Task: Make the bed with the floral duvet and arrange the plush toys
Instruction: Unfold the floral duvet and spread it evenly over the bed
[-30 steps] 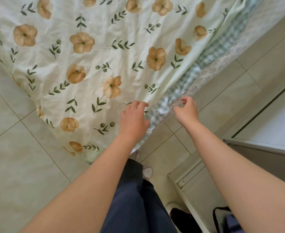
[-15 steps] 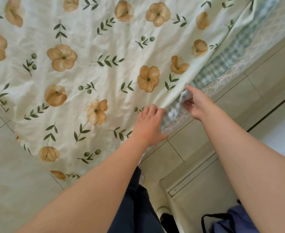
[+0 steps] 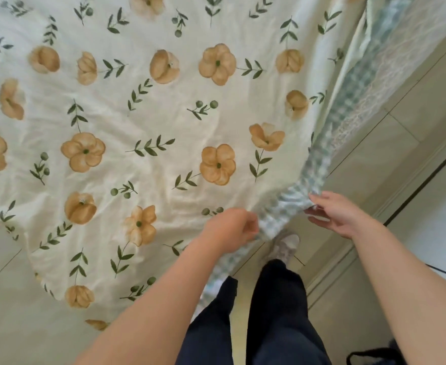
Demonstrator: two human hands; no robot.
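Note:
The floral duvet (image 3: 142, 122), cream with tan flowers and green sprigs, spreads over most of the view and hangs down toward the floor. Its green-checked underside (image 3: 285, 209) shows along the near right edge. My left hand (image 3: 232, 229) grips that edge with curled fingers. My right hand (image 3: 337, 214) holds the checked corner just to the right, thumb on top and fingers under the cloth. No plush toys are in view.
Pale floor tiles (image 3: 390, 154) run along the right of the bed, bordered by a white cabinet or door frame (image 3: 437, 214). My legs in dark trousers and a light shoe (image 3: 285, 246) stand below the hands. A dark bag (image 3: 374, 356) lies at the bottom right.
Both hands have closed on the duvet's checked edge and lifted it. The view has shifted so more of the duvet top shows, and my legs have stepped forward.

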